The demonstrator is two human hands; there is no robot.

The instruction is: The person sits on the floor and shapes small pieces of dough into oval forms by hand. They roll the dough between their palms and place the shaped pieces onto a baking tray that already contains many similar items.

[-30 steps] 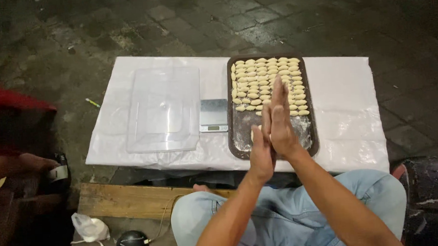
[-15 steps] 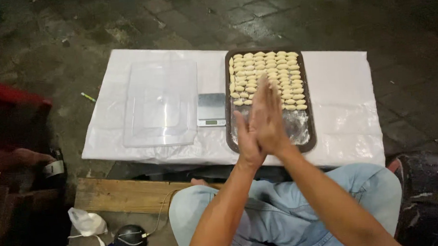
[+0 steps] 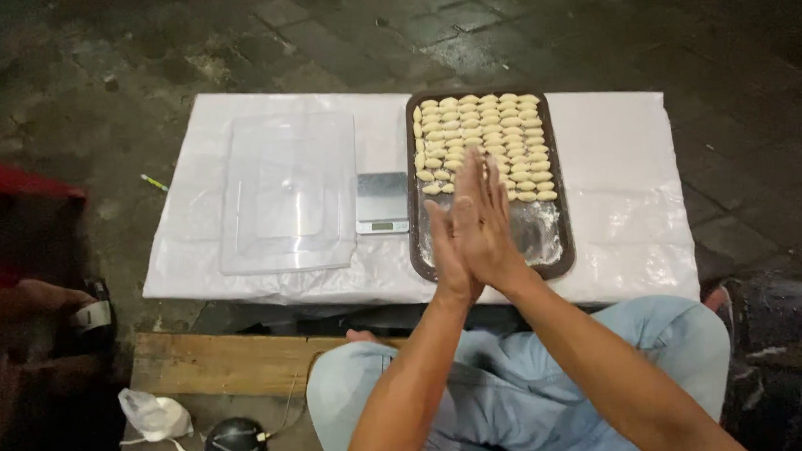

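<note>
Pressed flat palm to palm, left hand (image 3: 450, 250) against right hand (image 3: 486, 222), fingers straight; impossible to tell whether anything lies between. Hovering over the bare near end of the dark tray (image 3: 560, 246). Beyond, rows of pale dough pieces (image 3: 478, 132) — probably soft, light, easily dented; best pinched gently at the sides

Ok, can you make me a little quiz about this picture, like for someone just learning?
1. True or false: the left hand and right hand are pressed palm to palm.
2. What sits between the clear plastic lid and the tray? A) kitchen scale B) bowl C) knife
3. Fill in: the dough pieces fill the tray's ____ end.

Key: 1 true; 2 A; 3 far.
</note>
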